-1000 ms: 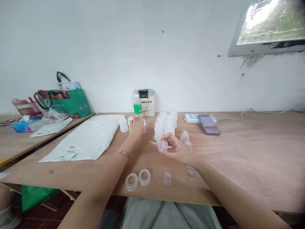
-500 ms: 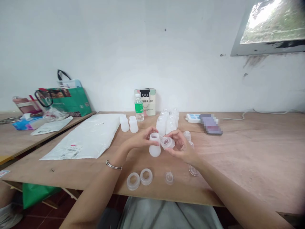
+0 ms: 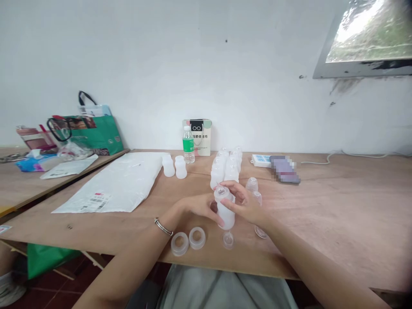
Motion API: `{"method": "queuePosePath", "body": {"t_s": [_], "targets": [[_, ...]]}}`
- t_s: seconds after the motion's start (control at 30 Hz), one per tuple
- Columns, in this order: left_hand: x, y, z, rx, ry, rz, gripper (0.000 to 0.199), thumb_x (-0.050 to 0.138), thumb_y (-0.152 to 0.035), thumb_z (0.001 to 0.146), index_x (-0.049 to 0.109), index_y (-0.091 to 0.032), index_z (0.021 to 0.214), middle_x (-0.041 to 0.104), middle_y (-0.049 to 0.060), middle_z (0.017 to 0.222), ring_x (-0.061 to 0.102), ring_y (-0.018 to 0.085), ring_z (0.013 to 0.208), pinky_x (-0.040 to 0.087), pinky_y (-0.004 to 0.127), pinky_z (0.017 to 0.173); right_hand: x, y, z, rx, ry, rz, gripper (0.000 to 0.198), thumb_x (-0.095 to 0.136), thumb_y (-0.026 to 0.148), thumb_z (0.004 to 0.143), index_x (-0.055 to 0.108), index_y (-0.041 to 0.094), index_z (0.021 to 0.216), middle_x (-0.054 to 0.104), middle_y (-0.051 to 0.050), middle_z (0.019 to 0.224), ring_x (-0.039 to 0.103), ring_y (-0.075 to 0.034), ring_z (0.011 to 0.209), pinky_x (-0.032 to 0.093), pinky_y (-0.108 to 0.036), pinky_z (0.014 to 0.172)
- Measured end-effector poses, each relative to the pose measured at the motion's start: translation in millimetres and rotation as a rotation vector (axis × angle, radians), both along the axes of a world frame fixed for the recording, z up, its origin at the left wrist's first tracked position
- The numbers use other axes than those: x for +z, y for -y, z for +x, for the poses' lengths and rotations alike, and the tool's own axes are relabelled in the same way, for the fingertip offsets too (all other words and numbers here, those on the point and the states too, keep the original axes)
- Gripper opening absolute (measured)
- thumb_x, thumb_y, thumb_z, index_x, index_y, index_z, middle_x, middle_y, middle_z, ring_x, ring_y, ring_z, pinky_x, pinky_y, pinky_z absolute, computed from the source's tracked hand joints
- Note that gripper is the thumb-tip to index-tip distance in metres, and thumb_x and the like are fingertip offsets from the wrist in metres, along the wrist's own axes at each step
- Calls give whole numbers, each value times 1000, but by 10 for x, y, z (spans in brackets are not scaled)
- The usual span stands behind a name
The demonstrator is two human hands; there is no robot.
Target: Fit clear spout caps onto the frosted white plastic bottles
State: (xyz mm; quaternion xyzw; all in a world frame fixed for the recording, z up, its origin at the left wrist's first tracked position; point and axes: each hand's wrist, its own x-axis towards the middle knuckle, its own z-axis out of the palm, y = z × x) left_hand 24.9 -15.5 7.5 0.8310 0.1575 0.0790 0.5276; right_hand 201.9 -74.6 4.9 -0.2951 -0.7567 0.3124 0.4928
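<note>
My left hand (image 3: 207,209) is wrapped round the body of a translucent white baby bottle (image 3: 226,216), which leans slightly. On the bottle's mouth sits a clear collar ring with a nipple (image 3: 222,193), and my right hand (image 3: 240,198) grips it from the right side. Two loose collar rings (image 3: 188,240) lie near the table's front edge. A clear nipple (image 3: 228,240) lies just below the bottle. Clear dome caps (image 3: 252,185) stand right of my right hand, partly hidden by it. Behind my hands stand rows of capped bottles (image 3: 225,165).
Two open bottle bodies (image 3: 174,167) stand beside a large white plastic mailer (image 3: 116,182) on the left. A water bottle (image 3: 188,146) and a paper bag (image 3: 204,139) are at the wall. A phone (image 3: 285,169) rests on a white box (image 3: 261,160) to the right.
The collar ring with nipple, held apart beside the bottle before, is now on the bottle's mouth. The bottle and my left hand have moved right and nearer to me.
</note>
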Motion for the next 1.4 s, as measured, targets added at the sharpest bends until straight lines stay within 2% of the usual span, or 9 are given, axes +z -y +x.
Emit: {"method": "queuePosePath", "body": {"t_s": [0.43, 0.6, 0.7, 0.83, 0.93, 1.07, 1.13, 1.3, 1.4], "targets": [[-71, -239, -137, -98, 14, -98, 48, 77, -36, 67, 59, -16, 107, 65, 5, 106, 60, 19, 100, 45, 35, 94, 9, 24, -100, 79, -69, -161, 32, 59, 41, 86, 42, 26, 109, 61, -8, 118, 60, -19, 105, 48, -40, 92], [-57, -230, -141, -91, 1, -131, 52, 77, -39, 66, 59, -16, 108, 67, 6, 103, 62, 19, 96, 46, 34, 91, -31, -8, -142, 103, -131, -154, 33, 61, 44, 83, 41, 27, 102, 62, -6, 110, 62, -18, 98, 49, -40, 88], [-44, -224, -143, -82, -5, -125, 54, 78, -40, 65, 58, -16, 110, 67, 5, 104, 62, 20, 97, 46, 34, 91, -63, -32, -185, 40, -139, -144, 35, 65, 41, 80, 38, 27, 98, 60, -3, 99, 61, -17, 91, 50, -37, 82], [-26, -224, -153, -44, -19, -85, 59, 81, -37, 61, 58, -17, 111, 67, 5, 105, 61, 22, 100, 45, 36, 94, -134, -65, -279, -188, -151, -106, 44, 72, 36, 71, 35, 26, 92, 53, 0, 90, 58, -17, 85, 49, -35, 77], [-22, -221, -155, -44, -20, -95, 60, 82, -37, 60, 57, -17, 111, 67, 5, 104, 61, 22, 100, 45, 36, 92, -184, -64, -317, -231, -171, -88, 47, 73, 35, 70, 34, 27, 95, 50, -1, 94, 57, -18, 88, 48, -37, 81], [-36, -222, -148, -65, -3, -153, 61, 81, -37, 61, 55, -16, 113, 66, 5, 104, 61, 21, 99, 46, 36, 91, -209, -29, -312, -36, -241, -99, 36, 61, 37, 82, 33, 29, 103, 50, -7, 119, 56, -19, 106, 47, -39, 91], [-44, -228, -145, -78, 1, -165, 61, 80, -37, 63, 55, -17, 114, 66, 5, 104, 61, 21, 100, 46, 35, 92, -208, -20, -313, 10, -268, -104, 29, 56, 38, 86, 34, 30, 102, 51, -7, 122, 57, -18, 105, 48, -39, 90], [-52, -246, -140, -104, 8, -116, 63, 80, -37, 62, 54, -17, 116, 65, 5, 109, 60, 21, 104, 44, 36, 97, -220, -32, -330, -186, -264, -18, 48, 73, 37, 71, 35, 30, 99, 48, -5, 111, 56, -20, 104, 47, -41, 94], [-55, -249, -142, -116, 21, -139, 63, 78, -38, 65, 52, -16, 117, 64, 6, 111, 60, 21, 104, 44, 37, 96, -226, -35, -320, -105, -269, -50, 43, 68, 37, 76, 32, 30, 100, 47, -6, 121, 54, -20, 110, 46, -43, 96]]}}
